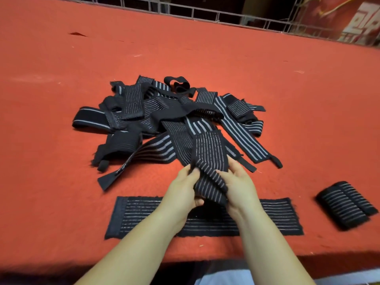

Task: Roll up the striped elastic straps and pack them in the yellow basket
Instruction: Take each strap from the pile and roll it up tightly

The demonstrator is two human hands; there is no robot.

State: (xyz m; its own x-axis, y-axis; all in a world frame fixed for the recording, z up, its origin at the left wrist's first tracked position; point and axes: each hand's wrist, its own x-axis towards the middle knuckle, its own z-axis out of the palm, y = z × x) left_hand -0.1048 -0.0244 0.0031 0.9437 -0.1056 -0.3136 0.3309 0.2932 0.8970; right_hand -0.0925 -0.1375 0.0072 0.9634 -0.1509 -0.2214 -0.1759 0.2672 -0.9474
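A black strap with thin grey stripes [209, 161] runs from the pile down between my hands. My left hand [183, 192] pinches its left edge and my right hand [236, 186] grips its right edge, both just above the table. Behind them lies a tangled pile of several striped straps [156, 114]. Under my wrists another strap [144, 214] lies flat and stretched out along the table's front. A rolled-up pair of straps [345, 204] sits at the right front. No yellow basket is in view.
The table is covered in red felt [226, 58], with its front edge close to my body. A white wire grid fence [205, 15] lines the far edge. Red printed packaging [362, 21] stands at the back right corner.
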